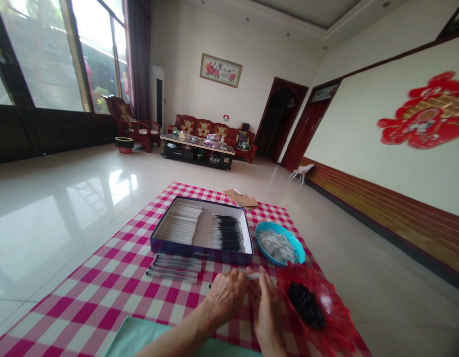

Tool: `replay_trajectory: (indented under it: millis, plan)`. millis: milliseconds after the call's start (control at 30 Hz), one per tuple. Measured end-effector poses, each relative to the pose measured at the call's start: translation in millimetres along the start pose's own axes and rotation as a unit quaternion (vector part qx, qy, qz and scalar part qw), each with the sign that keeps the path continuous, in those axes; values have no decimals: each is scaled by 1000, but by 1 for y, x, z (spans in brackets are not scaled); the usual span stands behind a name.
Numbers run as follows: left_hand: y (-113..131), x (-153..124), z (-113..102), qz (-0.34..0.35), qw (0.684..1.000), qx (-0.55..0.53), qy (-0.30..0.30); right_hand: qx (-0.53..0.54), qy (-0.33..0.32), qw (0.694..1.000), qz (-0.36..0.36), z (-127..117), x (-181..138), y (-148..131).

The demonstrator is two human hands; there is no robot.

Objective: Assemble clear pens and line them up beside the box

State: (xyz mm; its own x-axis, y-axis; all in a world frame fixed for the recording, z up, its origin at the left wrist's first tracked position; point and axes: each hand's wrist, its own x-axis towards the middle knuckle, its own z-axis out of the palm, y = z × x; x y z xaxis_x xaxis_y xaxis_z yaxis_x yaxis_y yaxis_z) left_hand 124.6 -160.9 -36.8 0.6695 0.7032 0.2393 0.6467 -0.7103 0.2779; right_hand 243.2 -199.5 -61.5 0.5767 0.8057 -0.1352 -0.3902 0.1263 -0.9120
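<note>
**Inspection: both hands closed on one pale tube (254, 275), over a checked cloth (84, 297)**

Clock positions are read from my hands, with twelve straight ahead of me. My left hand (227, 290) is in a narrow, palm-down grip, fingers curled over the tube, which is largely hidden beneath the knuckles. My right hand (267, 305) stands at three, its thumb and fingertips drawn in about the tube's near end. The tube lies roughly along the nine-to-three line, its exposed part between the two hands. A small dark tip (209, 286) shows at nine, just beside the left knuckles — I cannot tell whether it belongs to the same piece.

At eleven sits a shallow open box (200, 255): pale rods (179, 223) laid side by side in its left part, thin dark rods (230, 232) in its right. At half past nine, a row of clear pens (175, 268) lies just in front of the box. At half past one, a blue bowl (301, 252) holds small translucent pieces (277, 245). Between three and four, a red dish (337, 302) with a wavy rim carries a heap of black pieces (307, 305). Flattened cardboard (242, 199) lies at twelve — beyond the box. A green cloth (129, 334) spreads from seven to six, partly under my forearms.
</note>
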Motion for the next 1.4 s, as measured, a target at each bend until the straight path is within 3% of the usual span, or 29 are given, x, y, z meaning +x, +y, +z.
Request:
replay_trajectory:
  millis: [333,533,700,833,1400]
  plan:
    - [-2,-8,-18,11,1000,-2,28,32,0,999,-11,0,3,5]
    - [-37,-39,-32,33,997,63,9,9,-16,1000,-8,0,1,8]
    - [-74,-86,-46,14,996,75,43,-20,-28,999,-24,2,-2,8]
    - [-93,-106,-51,-6,994,89,69,-30,-30,999,-28,2,-1,9]
    - [-119,-113,-46,-47,994,38,91,-58,-47,996,-52,-1,0,14]
